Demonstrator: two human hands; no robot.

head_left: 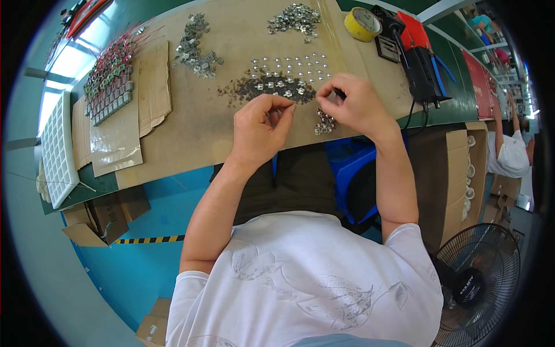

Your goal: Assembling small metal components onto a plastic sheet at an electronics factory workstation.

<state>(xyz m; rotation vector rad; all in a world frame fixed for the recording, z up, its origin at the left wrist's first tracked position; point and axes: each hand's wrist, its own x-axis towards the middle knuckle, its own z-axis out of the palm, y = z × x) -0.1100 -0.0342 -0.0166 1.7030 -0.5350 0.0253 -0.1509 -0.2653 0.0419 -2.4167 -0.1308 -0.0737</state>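
Observation:
My left hand (260, 128) hovers at the near edge of the brown work surface, thumb and fingertips pinched together; whatever they hold is too small to make out. My right hand (357, 105) is also closed in a pinch, its fingertips hiding anything between them. Just below it lies a small heap of shiny metal pieces (325, 122). Beyond both hands, small metal parts (289, 62) stand in loose rows. The nearest row (281, 85) sits on a dark, scorched-looking patch (248, 88) of the surface.
Two piles of metal parts, one left (193, 49) and one centre (295, 18), lie farther back. Yellow tape (362, 24) and a black soldering station (425, 72) stand at right. Wired components (110, 87) and a white grid tray (59, 150) are at left; a fan (477, 283) is lower right.

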